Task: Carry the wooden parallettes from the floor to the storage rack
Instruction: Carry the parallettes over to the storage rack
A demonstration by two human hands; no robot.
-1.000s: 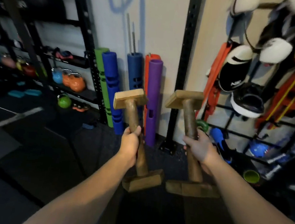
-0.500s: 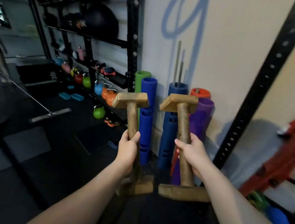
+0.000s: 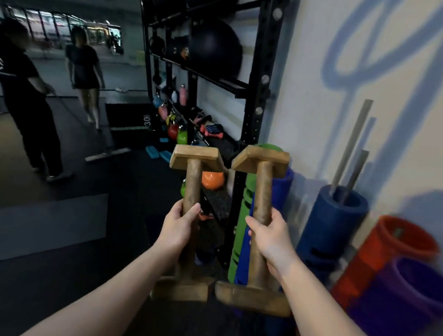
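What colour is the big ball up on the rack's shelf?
Black. The big ball sits on the dark storage rack, seen in the head view.

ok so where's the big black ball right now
In the head view the black ball sits on an upper shelf of the black rack, upper centre, above the kettlebells and beyond the two parallettes in the hands.

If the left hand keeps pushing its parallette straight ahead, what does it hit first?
Probably the rack: the left hand holds its parallette aimed at the low shelf, where the orange kettlebell sits just behind the top block. Depth is unclear.
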